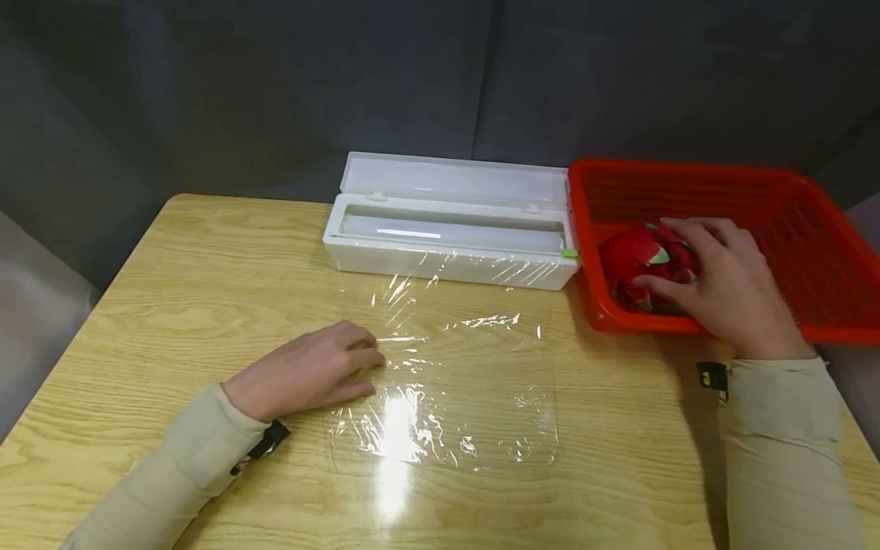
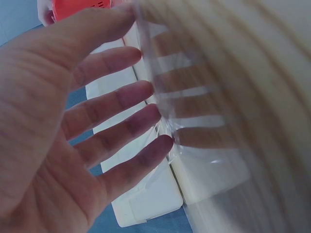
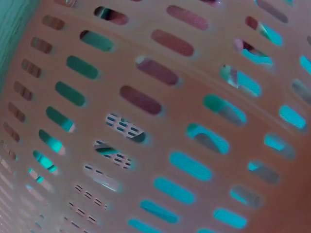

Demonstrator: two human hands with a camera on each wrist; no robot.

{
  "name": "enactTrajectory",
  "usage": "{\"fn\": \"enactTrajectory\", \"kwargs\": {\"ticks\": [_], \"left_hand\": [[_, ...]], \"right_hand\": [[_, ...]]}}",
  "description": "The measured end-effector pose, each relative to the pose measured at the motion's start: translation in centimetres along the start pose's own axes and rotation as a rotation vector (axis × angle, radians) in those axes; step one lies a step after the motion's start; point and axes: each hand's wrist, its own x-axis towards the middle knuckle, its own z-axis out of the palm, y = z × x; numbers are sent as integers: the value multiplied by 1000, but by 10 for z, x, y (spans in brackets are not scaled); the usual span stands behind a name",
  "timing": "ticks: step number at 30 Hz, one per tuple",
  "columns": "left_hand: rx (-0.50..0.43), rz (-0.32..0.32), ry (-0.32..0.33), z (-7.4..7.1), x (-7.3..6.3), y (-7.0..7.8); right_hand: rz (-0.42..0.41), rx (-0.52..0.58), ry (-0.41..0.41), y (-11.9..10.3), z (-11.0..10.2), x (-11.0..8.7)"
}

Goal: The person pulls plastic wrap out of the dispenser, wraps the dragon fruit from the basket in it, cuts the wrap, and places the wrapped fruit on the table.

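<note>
In the head view my right hand [image 1: 732, 283] curves its fingers and thumb round a red dragon fruit [image 1: 629, 256] with green-tipped scales, inside the red basket [image 1: 584, 229]. The right wrist view shows the slotted basket wall [image 3: 194, 116], which hides most of the hand and fruit. My left hand [image 1: 312, 370] lies at the left edge of a clear sheet of plastic wrap [image 1: 474, 389], its fingers loose and spread. From the left wrist, the fingertips [image 2: 163, 143] are right at the wrap's shiny surface. The sheet runs from a white wrap dispenser [image 1: 447, 263].
The dispenser's lid [image 1: 454, 176] stands open at the back, with the wrap roll [image 1: 467, 233] inside and a green slider [image 1: 570, 253] at its right end. Beneath everything is a wooden table [image 1: 172, 305]. A dark curtain [image 1: 275, 92] hangs behind it.
</note>
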Motion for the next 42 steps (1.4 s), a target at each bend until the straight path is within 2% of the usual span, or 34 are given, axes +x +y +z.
{"fn": "enactTrajectory", "kwargs": {"ticks": [4, 6, 11, 18, 27, 36, 42], "left_hand": [[1, -2, -2, 0, 0, 0], [2, -3, -3, 0, 0, 0], [-3, -9, -16, -1, 0, 0], [-2, -2, -13, -1, 1, 0], [-10, -9, -18, -3, 1, 0], [-5, -4, -22, -3, -3, 1], [10, 3, -4, -8, -3, 0]], "right_hand": [[65, -3, -87, 1, 0, 4], [72, -2, -113, 2, 0, 6], [51, -6, -150, 5, -1, 11], [101, 22, -224, 10, 1, 17], [124, 23, -259, 9, 6, 21], [116, 45, -405, 11, 4, 23], [140, 40, -411, 10, 3, 28]]}}
